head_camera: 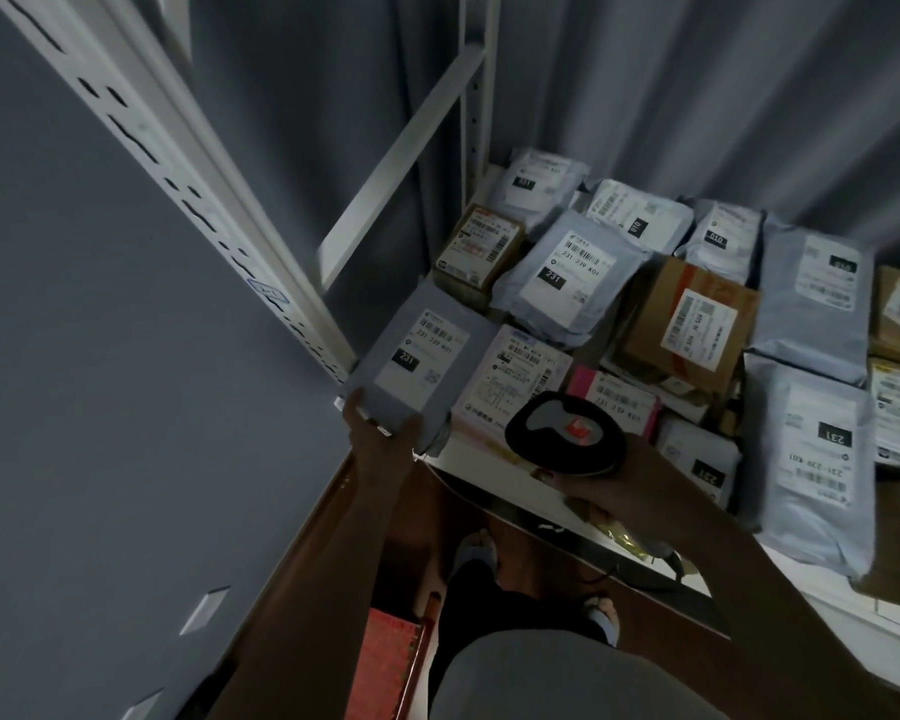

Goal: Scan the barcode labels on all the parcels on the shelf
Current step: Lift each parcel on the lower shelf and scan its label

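1. Left hand (pixel 380 433) is gripping the near corner of a grey mailer (pixel 417 366), thumb curled over the top and fingers under it. It's tilting the mailer up off the shelf's (pixel 468 454) front-left corner, probably so its label (pixel 421 350) is facing the scanner.
2. Right hand (pixel 604 485) is wrapping its fingers around the handle of the barcode scanner (pixel 565 433), which is hovering just right of that mailer, over the pink-edged parcel (pixel 510 376). A red light is glowing on it. Can't tell if a finger is pressing the trigger.
3. The rest of the parcels are lying label-up, packed touching each other across the shelf, so I'm guessing most are scannable where they sit.
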